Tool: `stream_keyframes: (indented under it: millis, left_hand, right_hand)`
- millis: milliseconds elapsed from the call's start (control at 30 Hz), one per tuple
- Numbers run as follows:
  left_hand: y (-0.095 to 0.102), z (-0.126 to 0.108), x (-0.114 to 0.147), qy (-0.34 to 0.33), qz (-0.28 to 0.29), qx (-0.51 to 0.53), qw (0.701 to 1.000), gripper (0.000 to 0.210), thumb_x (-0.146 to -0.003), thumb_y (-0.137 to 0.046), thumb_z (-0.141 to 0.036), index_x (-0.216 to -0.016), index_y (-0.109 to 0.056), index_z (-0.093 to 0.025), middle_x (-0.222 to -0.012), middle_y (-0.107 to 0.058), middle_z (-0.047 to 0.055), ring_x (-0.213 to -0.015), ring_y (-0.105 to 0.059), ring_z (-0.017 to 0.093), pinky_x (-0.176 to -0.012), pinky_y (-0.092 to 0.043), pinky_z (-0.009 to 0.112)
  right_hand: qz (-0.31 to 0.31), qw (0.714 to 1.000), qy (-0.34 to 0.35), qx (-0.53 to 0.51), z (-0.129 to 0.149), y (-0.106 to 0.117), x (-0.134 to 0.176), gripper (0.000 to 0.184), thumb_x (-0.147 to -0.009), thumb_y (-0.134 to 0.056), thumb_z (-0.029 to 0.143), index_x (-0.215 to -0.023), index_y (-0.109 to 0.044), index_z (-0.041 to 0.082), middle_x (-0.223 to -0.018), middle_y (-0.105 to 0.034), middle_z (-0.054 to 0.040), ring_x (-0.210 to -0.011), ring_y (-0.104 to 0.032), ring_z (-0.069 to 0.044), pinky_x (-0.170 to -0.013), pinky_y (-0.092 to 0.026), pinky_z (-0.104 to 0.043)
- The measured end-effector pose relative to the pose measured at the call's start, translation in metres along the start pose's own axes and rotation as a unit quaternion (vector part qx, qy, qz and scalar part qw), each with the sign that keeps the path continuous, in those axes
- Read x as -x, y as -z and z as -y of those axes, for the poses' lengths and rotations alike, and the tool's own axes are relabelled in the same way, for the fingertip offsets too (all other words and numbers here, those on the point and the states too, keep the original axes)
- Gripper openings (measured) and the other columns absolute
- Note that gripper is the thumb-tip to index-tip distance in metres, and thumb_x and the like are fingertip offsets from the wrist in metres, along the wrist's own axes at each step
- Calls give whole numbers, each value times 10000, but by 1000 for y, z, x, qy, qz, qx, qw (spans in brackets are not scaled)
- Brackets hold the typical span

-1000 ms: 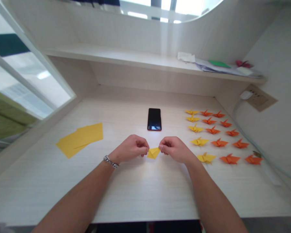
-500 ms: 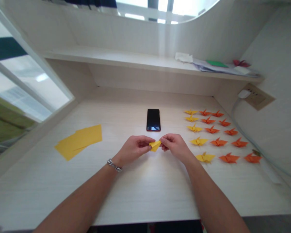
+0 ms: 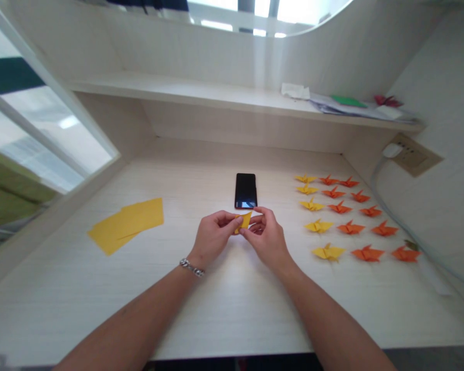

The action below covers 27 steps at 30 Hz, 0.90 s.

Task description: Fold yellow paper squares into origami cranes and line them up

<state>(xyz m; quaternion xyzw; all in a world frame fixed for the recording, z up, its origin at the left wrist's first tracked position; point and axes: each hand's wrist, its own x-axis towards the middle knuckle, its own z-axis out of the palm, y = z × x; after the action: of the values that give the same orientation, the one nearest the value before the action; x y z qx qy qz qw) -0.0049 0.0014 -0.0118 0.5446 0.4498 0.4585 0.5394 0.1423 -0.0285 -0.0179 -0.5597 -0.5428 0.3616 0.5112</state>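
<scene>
Between my two hands, just in front of the phone, is a small folded piece of yellow paper. My left hand pinches it from the left, thumb on top. On the other side, my right hand grips it with the thumb at its lower edge and the index finger near its upper corner. Fingers cover part of the paper, so its full folded shape is hidden. A black phone lies flat right behind the hands.
Yellow paper sheets overlap on the desk at the left. At the right stand rows of yellow paper cranes and orange paper cranes. A cable runs along the right wall from a socket. Papers lie on the shelf.
The yellow paper has turned in my hands and moved slightly up toward the phone. My right hand has shifted its grip, with the thumb now lower and the index finger raised.
</scene>
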Motion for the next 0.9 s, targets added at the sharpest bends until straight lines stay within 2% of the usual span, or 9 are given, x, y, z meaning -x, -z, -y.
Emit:
stream_keyframes:
  millis: [200, 400, 467, 567, 667, 900]
  left_hand:
    - [-4, -2, 0, 49, 9, 85, 995, 367, -725, -731, -350, -996, -625, -126, -857, -719, 71, -719, -676, 161, -688, -574, 306]
    - [-4, -3, 1, 73, 35, 79, 994, 402, -737, -716, -360, -1052, -632, -125, -912, -717, 92, -762, -684, 173, -679, -578, 295]
    - [-4, -3, 1, 75, 30, 61, 995, 400, -732, -716, -371, -1035, -645, -119, -899, -719, 97, -764, -686, 182, -661, -578, 290]
    - [-4, -4, 1, 66, 10, 32, 997, 393, -732, -711, -387, -1006, -654, -112, -878, -719, 100, -775, -689, 201, -632, -579, 292]
    - [-3, -4, 2, 50, 0, 9, 999, 379, -746, -694, -395, -998, -648, -116, -881, -718, 101, -763, -691, 206, -619, -582, 305]
    - [-4, -4, 5, 25, 43, 2, 999, 356, -782, -660, -390, -1020, -633, -127, -864, -719, 95, -777, -693, 207, -652, -577, 311]
  right_hand:
    - [14, 1000, 20, -18, -2, 3, -2, 250, -853, -559, 341, -1042, -612, 185, -862, -689, -63, -733, -673, -177, -687, -545, -307]
    - [15, 993, -73, -92, -3, 5, -8, 257, -859, -527, 390, -945, -607, 161, -771, -682, -53, -631, -660, -170, -545, -522, -268]
    - [9, 996, -49, -72, -1, 5, -7, 248, -856, -536, 367, -992, -599, 170, -819, -687, -55, -647, -659, -163, -559, -524, -265]
    - [-6, 1000, 28, -1, 5, 6, -3, 277, -836, -571, 313, -1084, -586, 191, -880, -685, -52, -698, -658, -160, -618, -536, -272]
    - [-1, 996, 79, 47, 10, 5, 0, 311, -790, -622, 268, -1091, -594, 200, -947, -684, -55, -712, -656, -156, -617, -541, -262]
    - [17, 991, 90, 100, 2, 7, -4, 295, -797, -611, 251, -1088, -629, 206, -990, -700, -57, -746, -666, -174, -696, -553, -294]
